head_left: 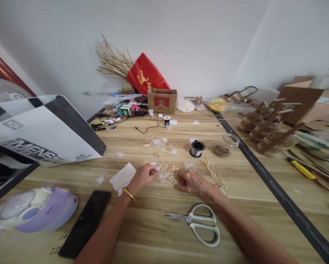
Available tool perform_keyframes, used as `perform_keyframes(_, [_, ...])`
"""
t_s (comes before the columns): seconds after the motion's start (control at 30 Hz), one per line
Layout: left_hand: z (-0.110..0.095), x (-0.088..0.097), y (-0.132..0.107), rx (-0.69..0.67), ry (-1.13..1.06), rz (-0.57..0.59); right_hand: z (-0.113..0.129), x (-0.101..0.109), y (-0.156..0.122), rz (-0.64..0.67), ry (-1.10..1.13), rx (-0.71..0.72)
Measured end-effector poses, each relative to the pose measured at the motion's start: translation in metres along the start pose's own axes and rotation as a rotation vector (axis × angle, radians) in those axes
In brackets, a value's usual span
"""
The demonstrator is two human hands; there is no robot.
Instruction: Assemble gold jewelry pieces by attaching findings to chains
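A pile of gold and clear beads (166,173) lies on the wooden table (142,227). At its left edge is my left hand (144,177), fingers pinched together; whatever they may hold is too small to name. My right hand (190,180) rests at the pile's right edge with its fingers curled in, and what is inside them is hidden. Just right of that hand lie beaded strands (214,174). White-handled scissors (200,223) lie partly open nearer to me. A white paper (123,177) sits beside my left wrist.
Behind the beads stand a wire spool (197,149) and a glass jar (230,140). A black phone (86,223) and a purple-white bottle (40,209) lie at left, near a white box (49,135). Small woven baskets (271,135) and a yellow cutter (300,168) are at right.
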State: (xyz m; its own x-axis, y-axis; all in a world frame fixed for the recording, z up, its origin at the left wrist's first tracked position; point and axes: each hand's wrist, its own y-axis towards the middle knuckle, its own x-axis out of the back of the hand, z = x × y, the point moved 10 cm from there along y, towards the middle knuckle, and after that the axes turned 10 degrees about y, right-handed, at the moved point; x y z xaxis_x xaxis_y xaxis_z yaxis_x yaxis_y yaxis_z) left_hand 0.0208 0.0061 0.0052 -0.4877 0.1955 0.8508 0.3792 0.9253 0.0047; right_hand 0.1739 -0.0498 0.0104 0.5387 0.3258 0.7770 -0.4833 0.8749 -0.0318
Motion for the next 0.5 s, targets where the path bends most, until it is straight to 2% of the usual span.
perform_keyframes(0.13, [-0.006,-0.004,-0.006,-0.034,0.212,0.104,0.007,-0.002,-0.003,0.046,-0.064,-0.019])
perform_keyframes(0.27, [-0.008,-0.01,-0.008,-0.062,0.295,0.177,0.011,0.002,-0.004,0.042,-0.038,0.032])
perform_keyframes(0.37, [-0.007,-0.014,-0.007,-0.076,0.3,0.204,0.0,0.006,-0.005,0.07,-0.05,0.008])
perform_keyframes(0.5, [-0.009,-0.017,-0.006,-0.107,0.322,0.209,-0.019,0.011,-0.01,0.144,-0.167,-0.093])
